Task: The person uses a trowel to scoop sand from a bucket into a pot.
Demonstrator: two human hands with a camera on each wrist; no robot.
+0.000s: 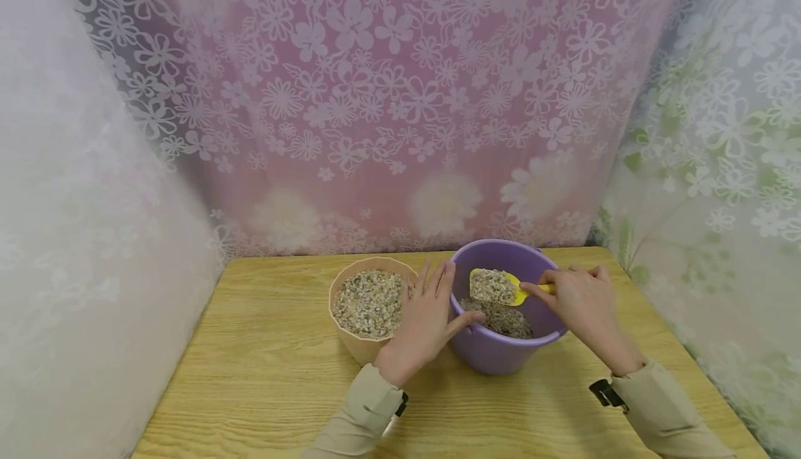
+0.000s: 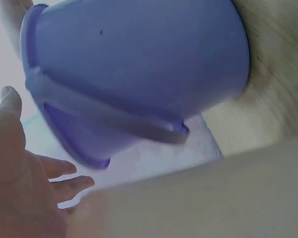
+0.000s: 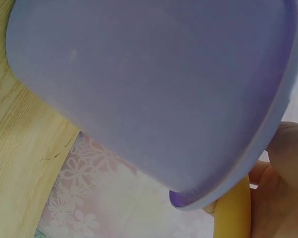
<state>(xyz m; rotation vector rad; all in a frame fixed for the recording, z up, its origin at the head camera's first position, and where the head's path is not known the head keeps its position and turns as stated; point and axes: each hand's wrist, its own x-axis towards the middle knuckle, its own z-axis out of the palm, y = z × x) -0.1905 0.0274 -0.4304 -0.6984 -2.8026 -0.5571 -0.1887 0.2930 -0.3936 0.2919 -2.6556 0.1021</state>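
Observation:
My right hand (image 1: 583, 304) grips the handle of a small yellow scoop (image 1: 519, 291), heaped with pale grit-like grains (image 1: 491, 285). The scoop is over the mouth of a purple bucket (image 1: 494, 358), where more of the grains (image 1: 508, 321) lie low inside. Fingers spread, my left hand (image 1: 425, 320) is between that bucket and a peach-coloured tub (image 1: 359, 348), its thumb at the bucket's near rim. Grains (image 1: 369, 302) fill the tub nearly to its brim. The left wrist view has the open left hand (image 2: 25, 173) beside the bucket's rim and its folded handle (image 2: 109, 111).
Both containers stand on a wood-grain table (image 1: 269, 368) toward its back edge. A pink flowered curtain (image 1: 400, 132) hangs right behind it. Pale sheets (image 1: 94, 236) close in the left side, and a leaf-patterned one (image 1: 719, 236) the right.

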